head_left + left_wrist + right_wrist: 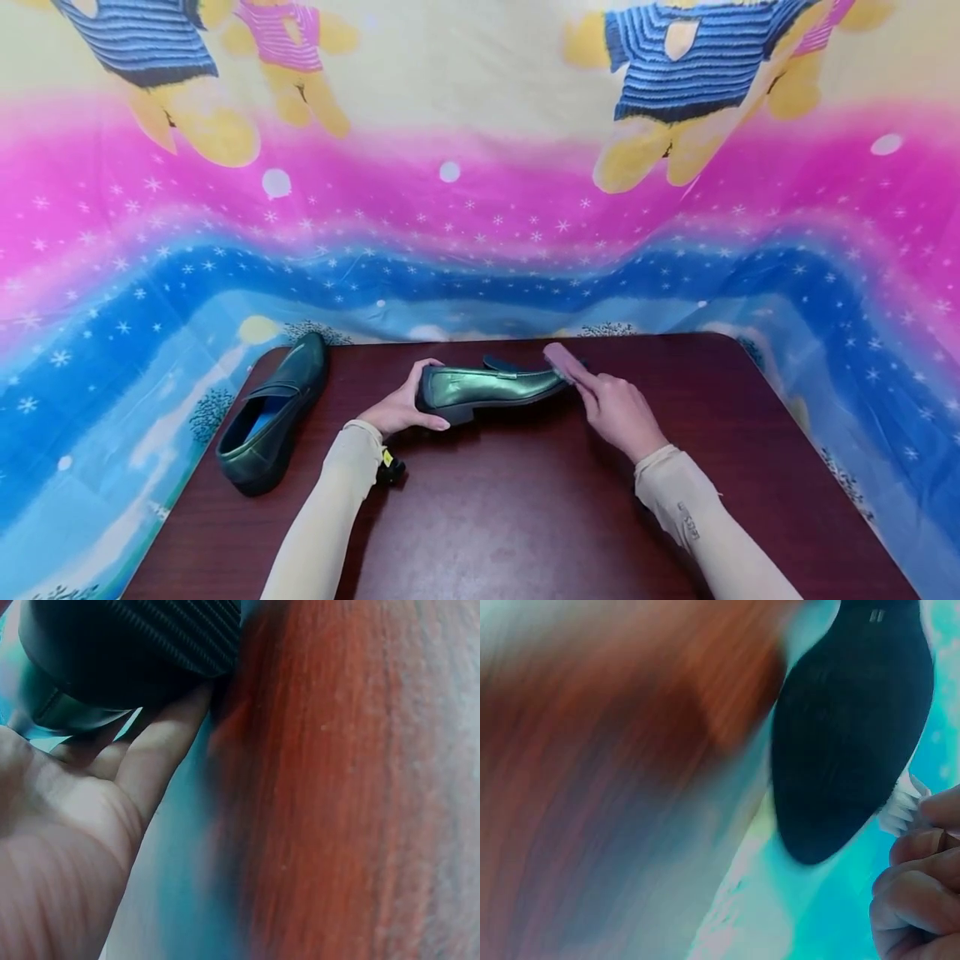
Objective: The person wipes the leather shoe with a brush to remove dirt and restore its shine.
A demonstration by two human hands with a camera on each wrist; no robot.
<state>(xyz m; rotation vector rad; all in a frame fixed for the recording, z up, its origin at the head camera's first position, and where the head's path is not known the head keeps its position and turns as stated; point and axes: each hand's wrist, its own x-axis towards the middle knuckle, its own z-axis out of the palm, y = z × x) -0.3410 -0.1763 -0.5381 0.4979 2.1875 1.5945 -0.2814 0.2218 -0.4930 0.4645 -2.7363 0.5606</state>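
Observation:
A dark green leather loafer [480, 387] is held above the table, its toe pointing right. My left hand [401, 406] grips it around the heel; the left wrist view shows my fingers under the ridged heel [172, 645]. In my right hand [621, 411] is a pink-backed brush [562, 361], set against the loafer's toe. White bristles [901, 810] touch the edge of the toe in the right wrist view, where the dark sole [847, 742] faces the camera. Curled fingers [919, 900] surround the brush handle, which is mostly hidden there.
The other green loafer [277, 408] stands on the left side of the dark red-brown table [510, 508], its opening facing up. A printed cloth [465, 217] with bears and snowflakes hangs behind and around the table's edges.

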